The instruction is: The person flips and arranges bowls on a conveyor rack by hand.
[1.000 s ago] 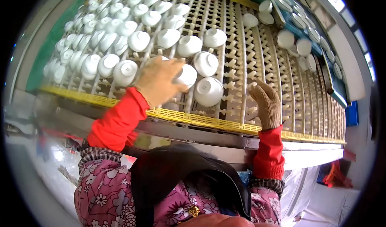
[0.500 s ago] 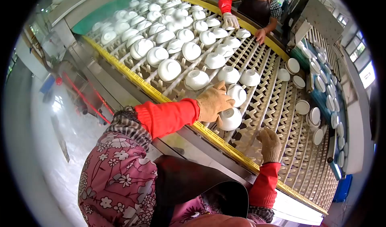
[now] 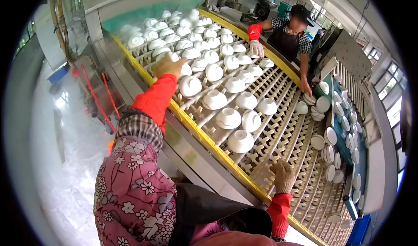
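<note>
My left hand [image 3: 170, 66], in a tan glove, reaches far up the conveyor, its fingers spread over white bowls near the yellow edge. It touches or hovers at a bowl [image 3: 186, 69]; the contact is partly hidden. My right hand [image 3: 283, 176], gloved too, is low over the bare slatted belt [image 3: 300, 159], fingers loosely bent and nothing in them. Between my hands, several upside-down bowls sit on the belt, among them a front bowl [image 3: 240, 141], one beside it [image 3: 251, 121] and another [image 3: 228, 118].
Across the belt a person in a cap works, one gloved hand [image 3: 256, 49] on the bowls and a bare hand [image 3: 306, 89] near stacked bowls [image 3: 317, 111]. A teal conveyor [image 3: 339, 132] carries bowls at the right. Yellow rails [image 3: 204, 139] edge the belt.
My left hand has left the front bowls and moved up and left along the belt. The view has shifted. The co-worker's bare hand has moved down to the bowls at the right.
</note>
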Demonstrator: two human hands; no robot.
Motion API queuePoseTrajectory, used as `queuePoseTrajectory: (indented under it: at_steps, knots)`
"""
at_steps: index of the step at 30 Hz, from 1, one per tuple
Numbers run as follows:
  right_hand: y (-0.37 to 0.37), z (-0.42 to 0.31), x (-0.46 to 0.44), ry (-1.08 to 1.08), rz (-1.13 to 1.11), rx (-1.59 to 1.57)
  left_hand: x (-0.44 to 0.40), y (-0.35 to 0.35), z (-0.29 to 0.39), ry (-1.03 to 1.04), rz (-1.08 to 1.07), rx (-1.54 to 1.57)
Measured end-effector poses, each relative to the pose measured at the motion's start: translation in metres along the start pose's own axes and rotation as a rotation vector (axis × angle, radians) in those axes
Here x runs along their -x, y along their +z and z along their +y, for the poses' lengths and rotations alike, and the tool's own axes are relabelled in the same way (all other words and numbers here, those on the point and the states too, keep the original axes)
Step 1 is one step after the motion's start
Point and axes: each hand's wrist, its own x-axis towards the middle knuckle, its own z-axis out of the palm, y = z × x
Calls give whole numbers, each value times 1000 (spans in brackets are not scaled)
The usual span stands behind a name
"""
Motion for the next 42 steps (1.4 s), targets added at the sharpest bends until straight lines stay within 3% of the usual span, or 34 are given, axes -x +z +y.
queuePoseTrajectory:
  at_steps: [1,3,4,6,8,11,14,18,23,25,28,30,33,34,36,38,40,41,42]
  knots:
    - [1,3,1,37,65,-62,-11,-16,-8,-66,-76,25]
    - [-7,37,-7,-164,30,9,-47,5,-34,-145,-52,122]
    - [-8,36,-8,-154,33,-18,-54,8,-36,-209,-70,189]
    - [-8,34,-8,-134,40,-74,-52,13,-27,-199,-32,127]
    - [-3,14,0,53,91,-228,-52,18,-16,-158,19,63]
    - [1,11,3,44,113,-159,-38,15,13,-74,117,-31]
    - [7,-2,6,67,131,-116,-46,6,21,-116,57,-8]
    - [5,6,4,63,135,-130,-81,20,-2,-100,35,143]
    - [5,2,4,40,97,-111,-120,47,-38,-111,-24,558]
    - [5,8,5,60,107,-160,-125,23,-62,432,-120,129]
    - [4,3,6,59,112,-166,-123,6,-64,450,-333,252]
    - [5,4,7,46,105,-147,-115,1,-58,252,-439,635]
    - [5,7,2,59,86,-83,-94,-16,-43,291,-493,650]
    - [6,6,0,67,71,-52,-86,-16,-41,146,-514,1068]
    - [8,4,1,81,48,8,-78,-12,-35,229,-511,1218]
    - [10,0,-1,60,70,1,-89,-11,-25,-58,-539,1132]
    - [13,0,10,34,123,-78,-120,3,-47,194,-195,239]
    - [5,12,7,-9,105,-115,-133,7,-58,216,26,-141]
    - [-5,10,8,-28,86,-84,-138,11,-73,-3,146,78]
